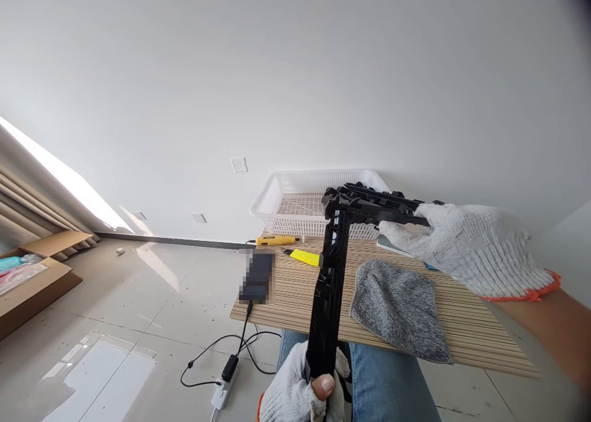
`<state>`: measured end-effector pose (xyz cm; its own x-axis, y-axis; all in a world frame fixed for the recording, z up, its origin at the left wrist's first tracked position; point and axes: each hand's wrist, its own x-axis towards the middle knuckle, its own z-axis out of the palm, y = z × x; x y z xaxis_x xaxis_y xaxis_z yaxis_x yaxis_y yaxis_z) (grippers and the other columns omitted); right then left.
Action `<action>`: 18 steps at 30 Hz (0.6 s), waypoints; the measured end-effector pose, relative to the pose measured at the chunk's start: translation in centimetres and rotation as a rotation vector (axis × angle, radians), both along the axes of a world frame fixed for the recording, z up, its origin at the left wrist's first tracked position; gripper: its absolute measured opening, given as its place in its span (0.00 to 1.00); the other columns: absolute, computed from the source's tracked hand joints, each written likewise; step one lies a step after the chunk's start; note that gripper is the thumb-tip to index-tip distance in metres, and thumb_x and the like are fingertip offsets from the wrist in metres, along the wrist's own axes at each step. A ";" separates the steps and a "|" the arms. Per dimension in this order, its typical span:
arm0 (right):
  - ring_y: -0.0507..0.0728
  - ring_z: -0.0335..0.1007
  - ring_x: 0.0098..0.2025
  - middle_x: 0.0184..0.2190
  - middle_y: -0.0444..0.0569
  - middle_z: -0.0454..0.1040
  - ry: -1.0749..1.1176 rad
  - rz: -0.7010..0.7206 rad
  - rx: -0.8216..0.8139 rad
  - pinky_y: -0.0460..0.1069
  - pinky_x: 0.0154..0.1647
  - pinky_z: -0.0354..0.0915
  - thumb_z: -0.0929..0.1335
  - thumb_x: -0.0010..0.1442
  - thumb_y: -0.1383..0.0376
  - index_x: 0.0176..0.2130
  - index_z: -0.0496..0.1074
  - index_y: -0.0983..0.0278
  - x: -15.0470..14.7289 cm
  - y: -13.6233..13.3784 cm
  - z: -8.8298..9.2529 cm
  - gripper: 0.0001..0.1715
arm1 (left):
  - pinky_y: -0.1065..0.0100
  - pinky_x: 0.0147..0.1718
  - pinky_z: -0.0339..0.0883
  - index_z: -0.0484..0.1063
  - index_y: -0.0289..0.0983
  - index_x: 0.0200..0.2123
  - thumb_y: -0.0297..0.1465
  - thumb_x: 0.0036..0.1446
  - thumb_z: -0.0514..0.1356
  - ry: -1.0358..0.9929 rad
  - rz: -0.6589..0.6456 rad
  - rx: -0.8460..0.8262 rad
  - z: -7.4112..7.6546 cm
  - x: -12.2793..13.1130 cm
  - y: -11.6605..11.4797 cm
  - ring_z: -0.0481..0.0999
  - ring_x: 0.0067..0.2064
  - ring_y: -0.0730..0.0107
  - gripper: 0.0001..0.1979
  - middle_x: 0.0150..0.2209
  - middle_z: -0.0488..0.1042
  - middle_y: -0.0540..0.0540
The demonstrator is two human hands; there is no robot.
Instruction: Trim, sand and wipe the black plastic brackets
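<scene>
My left hand (300, 385), in a white knit glove with the thumb tip bare, is closed round the lower end of a long black plastic strip (329, 292) that stands nearly upright over the table's front edge. My right hand (466, 246), gloved with an orange cuff, grips the right end of black plastic bars (383, 206) lying roughly level. The bars meet the top of the upright strip at a corner; whether they are joined there, I cannot tell. Below my right hand, a grey cloth (401, 308) lies crumpled on the wood-striped table (286, 286).
A white plastic basket (295, 225) stands against the wall. Before it lie a yellow corded tool (274, 241) and a yellow ribbed-handled tool (305, 257). A blurred dark device (257, 277) connects by cable to a power strip (222, 392) on the floor. A cardboard box (46, 280) is far left.
</scene>
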<state>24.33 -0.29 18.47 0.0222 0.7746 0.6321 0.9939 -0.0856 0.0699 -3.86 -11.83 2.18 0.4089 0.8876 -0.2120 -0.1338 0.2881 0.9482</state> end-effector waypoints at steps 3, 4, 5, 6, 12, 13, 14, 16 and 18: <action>0.54 0.51 0.14 0.10 0.46 0.58 -0.072 0.111 0.183 0.48 0.19 0.43 0.60 0.55 0.43 0.18 0.69 0.62 0.3 0.1 -0.5 0.30 | 0.66 0.44 0.72 0.78 0.40 0.46 0.52 0.53 0.68 0.061 0.055 0.016 0.1 0.1 0.0 0.78 0.48 0.55 0.25 0.44 0.79 0.42; 0.53 0.51 0.13 0.10 0.45 0.58 -0.100 0.162 0.242 0.47 0.19 0.42 0.61 0.56 0.46 0.17 0.67 0.62 0.4 0.1 -0.7 0.28 | 0.65 0.46 0.72 0.77 0.40 0.47 0.52 0.54 0.68 0.066 0.064 0.027 0.0 0.2 0.1 0.77 0.48 0.55 0.26 0.44 0.79 0.41; 0.52 0.51 0.13 0.10 0.45 0.58 -0.127 0.211 0.291 0.46 0.19 0.42 0.62 0.56 0.48 0.17 0.66 0.62 0.4 0.1 -0.9 0.26 | 0.64 0.48 0.71 0.77 0.39 0.48 0.52 0.54 0.68 0.065 0.067 0.041 -0.1 0.3 0.3 0.77 0.49 0.55 0.27 0.45 0.79 0.40; 0.52 0.51 0.12 0.10 0.44 0.58 -0.150 0.250 0.325 0.46 0.18 0.42 0.62 0.56 0.51 0.16 0.65 0.61 0.3 0.0 -1.1 0.25 | 0.63 0.49 0.70 0.77 0.38 0.48 0.53 0.54 0.68 0.061 0.065 0.058 -0.2 0.3 0.5 0.76 0.50 0.54 0.28 0.46 0.79 0.39; 0.54 0.53 0.13 0.09 0.43 0.58 -0.189 0.311 0.319 0.46 0.18 0.42 0.62 0.57 0.56 0.17 0.63 0.60 -1.0 -0.2 -2.4 0.21 | 0.61 0.46 0.70 0.76 0.35 0.42 0.58 0.54 0.65 0.047 0.018 0.145 -2.3 0.6 1.7 0.76 0.43 0.58 0.31 0.41 0.78 0.38; 0.54 0.53 0.13 0.09 0.43 0.58 -0.181 0.304 0.297 0.46 0.19 0.41 0.61 0.56 0.56 0.17 0.64 0.60 -1.2 -0.2 -2.6 0.20 | 0.62 0.45 0.70 0.76 0.35 0.42 0.59 0.53 0.64 0.036 0.010 0.152 -2.6 0.6 1.8 0.76 0.42 0.59 0.31 0.40 0.78 0.38; 0.54 0.53 0.13 0.09 0.43 0.58 -0.171 0.292 0.272 0.46 0.19 0.41 0.61 0.56 0.56 0.17 0.64 0.60 -1.3 -0.1 -2.8 0.19 | 0.62 0.44 0.71 0.76 0.35 0.41 0.59 0.53 0.64 0.024 0.002 0.156 -2.8 0.7 1.9 0.76 0.40 0.59 0.32 0.39 0.78 0.38; 0.54 0.53 0.14 0.09 0.43 0.57 -0.155 0.281 0.222 0.46 0.19 0.41 0.61 0.55 0.57 0.18 0.64 0.60 -1.2 0.0 -3.0 0.18 | 0.62 0.43 0.71 0.76 0.35 0.41 0.60 0.53 0.63 0.010 -0.009 0.159 -3.0 0.7 2.1 0.76 0.40 0.59 0.33 0.38 0.78 0.38; 0.53 0.53 0.14 0.10 0.43 0.58 -0.157 0.296 0.192 0.46 0.20 0.41 0.60 0.56 0.58 0.18 0.64 0.60 -0.9 0.1 -3.2 0.18 | 0.61 0.45 0.72 0.77 0.35 0.41 0.61 0.52 0.63 0.015 -0.006 0.163 -3.0 0.7 2.3 0.77 0.42 0.57 0.33 0.37 0.78 0.38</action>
